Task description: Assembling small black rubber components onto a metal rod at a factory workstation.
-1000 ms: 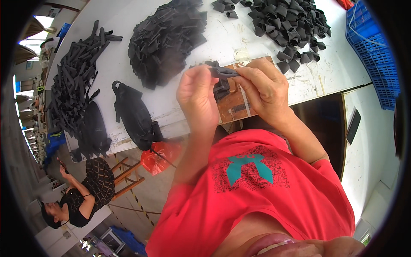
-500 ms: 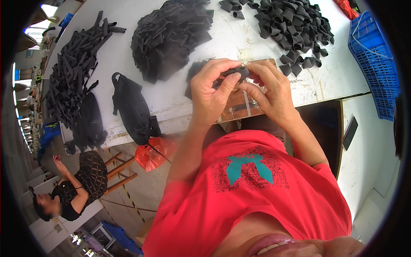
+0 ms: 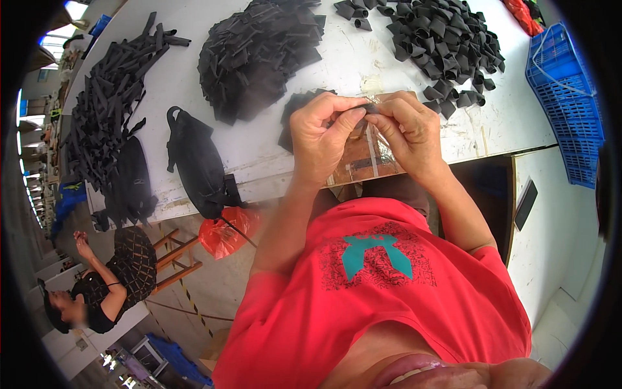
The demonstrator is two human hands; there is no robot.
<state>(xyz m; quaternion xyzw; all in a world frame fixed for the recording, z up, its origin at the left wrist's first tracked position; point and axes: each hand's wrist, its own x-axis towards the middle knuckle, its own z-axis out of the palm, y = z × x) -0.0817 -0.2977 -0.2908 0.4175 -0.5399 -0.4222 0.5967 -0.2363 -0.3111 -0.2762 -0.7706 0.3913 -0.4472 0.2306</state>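
Nearest me, the worker in the red T-shirt [image 3: 376, 272] has both bare hands raised in front of the chest, close together above the near edge of the white tabletop [image 3: 172, 81]. The left hand [image 3: 321, 133] is closed, thumb and forefinger pinching a small dark piece [image 3: 370, 108]; the right hand [image 3: 411, 133] pinches the same piece from the other side. Fingers cover most of it, so I can't make out its shape or any fold.

To my mind this handling wants light, matched pressure: thumbs level, fingertips near the edges, neither side tugging harder, or the piece may twist or crease crookedly. Turning a finger aside would let the eye check the edges.

Under the hands, a brown board [image 3: 353, 159] lies along the near edge. Just beside the left hand sit some dark flat pieces [image 3: 291, 120]. Farther left, a black pouch [image 3: 194, 162] lies at the same edge.

Beyond, toward the left end, spreads a pile of black strips [image 3: 103, 110]; toward the far edge rise a heap of flat black pieces [image 3: 256, 65] and, right of it, a heap of curled black loops [image 3: 447, 39]. A blue basket [image 3: 570, 104] stands by the right end.
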